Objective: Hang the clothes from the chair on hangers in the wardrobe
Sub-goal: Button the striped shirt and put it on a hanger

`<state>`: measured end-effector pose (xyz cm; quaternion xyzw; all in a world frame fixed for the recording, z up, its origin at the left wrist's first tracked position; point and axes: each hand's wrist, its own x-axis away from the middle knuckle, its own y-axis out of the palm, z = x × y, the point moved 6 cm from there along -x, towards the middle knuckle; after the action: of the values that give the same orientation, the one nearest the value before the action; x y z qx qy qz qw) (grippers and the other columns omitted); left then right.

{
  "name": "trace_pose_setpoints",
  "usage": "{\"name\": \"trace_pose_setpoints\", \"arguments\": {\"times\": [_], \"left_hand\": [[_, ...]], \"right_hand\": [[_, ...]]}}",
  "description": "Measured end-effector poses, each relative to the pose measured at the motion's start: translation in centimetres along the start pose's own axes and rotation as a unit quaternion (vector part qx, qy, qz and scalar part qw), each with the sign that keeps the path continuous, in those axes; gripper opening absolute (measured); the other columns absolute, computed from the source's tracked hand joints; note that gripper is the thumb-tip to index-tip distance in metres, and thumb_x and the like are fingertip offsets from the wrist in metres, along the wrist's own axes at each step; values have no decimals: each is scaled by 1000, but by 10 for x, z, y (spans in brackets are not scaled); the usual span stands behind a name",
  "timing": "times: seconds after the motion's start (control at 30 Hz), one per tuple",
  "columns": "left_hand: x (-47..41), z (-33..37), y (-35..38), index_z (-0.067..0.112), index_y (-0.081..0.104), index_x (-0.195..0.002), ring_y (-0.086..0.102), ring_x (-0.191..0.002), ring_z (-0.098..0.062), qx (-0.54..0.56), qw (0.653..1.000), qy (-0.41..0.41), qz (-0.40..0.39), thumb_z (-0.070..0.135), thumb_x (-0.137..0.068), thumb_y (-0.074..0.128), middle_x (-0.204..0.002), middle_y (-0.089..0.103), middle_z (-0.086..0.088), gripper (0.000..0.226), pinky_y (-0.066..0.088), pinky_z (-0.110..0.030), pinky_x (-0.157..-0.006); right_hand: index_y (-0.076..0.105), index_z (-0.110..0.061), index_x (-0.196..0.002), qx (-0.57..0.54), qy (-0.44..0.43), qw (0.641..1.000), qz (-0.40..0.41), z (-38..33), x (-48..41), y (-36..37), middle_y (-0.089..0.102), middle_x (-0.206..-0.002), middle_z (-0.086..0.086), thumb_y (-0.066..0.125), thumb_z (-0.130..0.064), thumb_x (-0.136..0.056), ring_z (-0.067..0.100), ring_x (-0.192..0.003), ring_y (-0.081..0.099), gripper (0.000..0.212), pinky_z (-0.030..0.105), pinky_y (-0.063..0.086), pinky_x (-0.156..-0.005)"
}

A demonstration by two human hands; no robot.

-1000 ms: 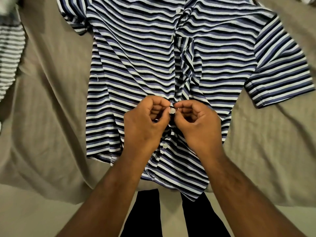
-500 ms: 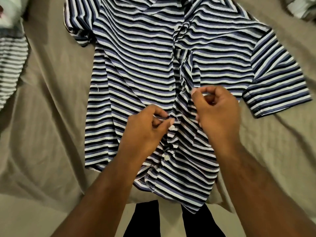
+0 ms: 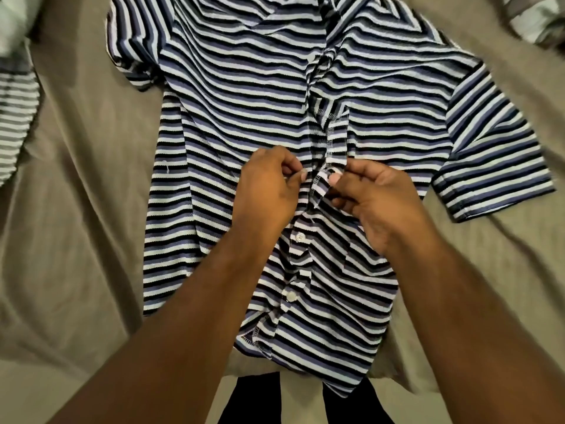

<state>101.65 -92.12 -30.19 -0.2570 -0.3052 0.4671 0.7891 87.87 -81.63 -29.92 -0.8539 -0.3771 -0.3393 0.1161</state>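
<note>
Head view: the striped shirt (image 3: pixel 244 117) lies spread mid-bed sheet (image 3: pixel 76 240), its hem at the near edge. Both hands have moved up the placket past the fastened button (image 3: pixel 299 237). The left hand (image 3: pixel 269 191) pinches one front edge and the right hand (image 3: pixel 376 197) the other, seemingly at the next button, which is blurred. Hanging comes later.

Striped shirt (image 3: pixel 244 123): one, lying on the bed sheet (image 3: pixel 76 240); two short sleeves showing. Hands: two, left hand (image 3: pixel 266 191) and right hand (image 3: pixel 379 200), each pinching the shirt front. Fastened white buttons showing: two, upper button (image 3: pixel 300 237) and lower button (image 3: pixel 291 296). Other garments lying at the edges: at least two, grey-striped garment (image 3: pixel 15 127) left, pale garment (image 3: pixel 538 19) upper right.
</note>
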Motion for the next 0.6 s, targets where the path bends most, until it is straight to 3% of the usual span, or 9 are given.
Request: {"name": "trace_pose_setpoints", "arguments": {"times": [0.13, 0.23, 0.3, 0.47, 0.6], "left_hand": [[0, 4, -7, 26, 68, -93, 62, -78, 1, 77, 997, -30, 8, 29, -92, 73, -90, 67, 12, 5, 50, -10, -70], [-4, 10, -16, 26, 69, -92, 64, -76, 5, 126, 991, -46, 4, 28, -92, 73, -85, 69, 13, 4, 49, -5, -68], [-5, 14, -20, 24, 71, -94, 66, -77, 3, 137, 990, -41, 2, 27, -93, 72, -84, 71, 13, 4, 53, -10, -72], [-4, 14, -22, 26, 71, -92, 68, -78, 0, 140, 988, -53, -23, 24, -94, 71, -83, 71, 11, 2, 58, -18, -75], [-3, 15, -23, 26, 69, -91, 69, -79, -2, 119, 990, -56, -48, 23, -94, 71, -83, 70, 11, 5, 58, -19, -75]], "right_hand": [[69, -12, -106, -5, -70, 997, 42, -13, 8, 3, 72, -88, 7, 79, 0, -83, 16, -75, 69, 28, 23, 57, -70], [70, -16, -103, 68, -149, 985, 60, -24, 12, 15, 74, -87, 3, 80, -4, -83, 14, -76, 71, 25, 25, 60, -72], [71, -18, -102, 118, -176, 975, 67, -26, 12, 23, 73, -86, -2, 80, -7, -83, 10, -77, 70, 24, 24, 61, -73], [72, -18, -103, 103, -163, 980, 50, -19, 5, 27, 74, -88, -2, 80, -7, -85, 8, -80, 72, 23, 18, 56, -71], [72, -15, -105, 41, -137, 989, 30, -10, 3, 27, 76, -95, 5, 77, -3, -87, 17, -91, 74, 22, 29, 60, -83]]}}
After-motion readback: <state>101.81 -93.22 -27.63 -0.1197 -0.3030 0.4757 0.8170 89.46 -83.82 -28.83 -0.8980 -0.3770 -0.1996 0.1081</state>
